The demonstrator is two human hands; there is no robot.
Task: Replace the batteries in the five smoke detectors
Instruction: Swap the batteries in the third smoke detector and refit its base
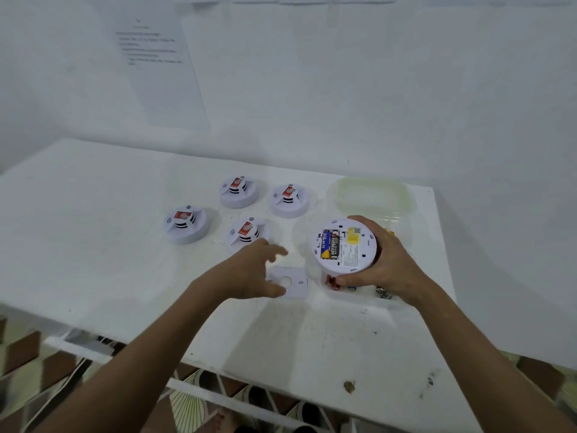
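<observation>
Right hand (379,264) grips the round white smoke detector (342,245) tilted above the table's right edge, batteries exposed, while the loose-fingered left hand (253,273) reaches for the white back cover (295,284), so they might drop out.

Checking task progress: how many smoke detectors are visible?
5: four upright on the table at; one flipped in the right hand.

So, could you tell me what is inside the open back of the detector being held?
Two batteries sit side by side in the detector that the right hand grips. Anything beneath them is covered.
</observation>
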